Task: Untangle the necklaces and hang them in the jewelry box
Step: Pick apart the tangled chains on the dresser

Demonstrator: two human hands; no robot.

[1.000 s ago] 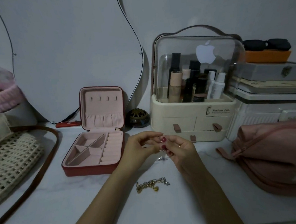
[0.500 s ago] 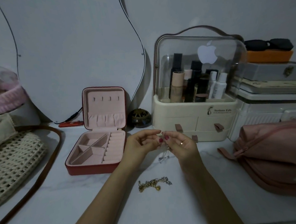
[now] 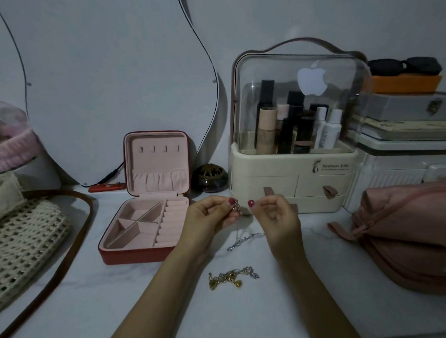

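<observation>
A thin silver necklace (image 3: 242, 239) hangs between my two hands above the white tabletop, its lower loop trailing on the surface. My left hand (image 3: 210, 216) pinches its upper end near a small clasp. My right hand (image 3: 276, 212) is a little apart to the right with fingers curled and thumb and fingertip pinched, apparently on the chain. A tangled gold and silver heap of necklaces (image 3: 231, 278) lies on the table in front of my hands. The red jewelry box (image 3: 149, 255) stands open to the left, its pink lid upright with a row of hooks (image 3: 159, 149).
A cream cosmetics organiser (image 3: 295, 191) with a clear dome stands behind my hands. A pink pouch (image 3: 411, 236) lies at right. A woven bag (image 3: 21, 241) with a brown strap is at left. A small dark pot (image 3: 209, 177) sits beside the box, a mirror behind.
My hands have drawn slightly apart and the silver chain has stretched out, its loop now hanging lower onto the table. The gold heap has not moved.
</observation>
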